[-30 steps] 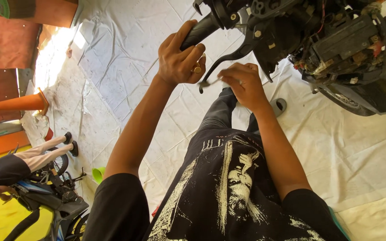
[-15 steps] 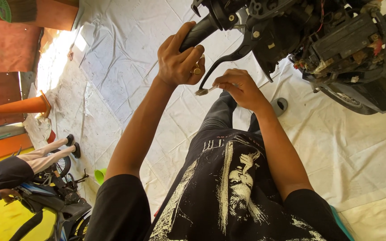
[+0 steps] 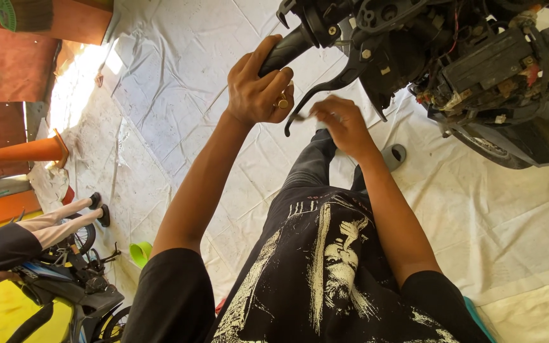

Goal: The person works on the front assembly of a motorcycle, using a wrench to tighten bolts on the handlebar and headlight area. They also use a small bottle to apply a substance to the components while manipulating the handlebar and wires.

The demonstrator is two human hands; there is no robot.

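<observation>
My left hand (image 3: 258, 89) is closed around the black handlebar grip (image 3: 285, 49) of the scooter (image 3: 478, 70), thumb over the top, a gold ring showing on one finger. The grip sits at the upper centre of view, jutting from the stripped front of the machine, where wiring and bare black parts lie exposed. The brake lever (image 3: 325, 89) curves down from the bar, its tip between my two hands. My right hand (image 3: 344, 124) is just beside that tip, fingers curled and blurred; I cannot tell whether it grips anything or touches the lever. The scooter stands on a white sheet (image 3: 179, 108) spread across the floor, its front wheel (image 3: 490, 146) at the right. A grey sandal (image 3: 394, 155) lies on the sheet near my leg. At the left edge, another person's legs in black shoes (image 3: 100, 209) stand beside a second parked motorcycle (image 3: 77, 286), with an orange cone (image 3: 23, 150) lying above them and a small green cup (image 3: 140, 253) close by.
</observation>
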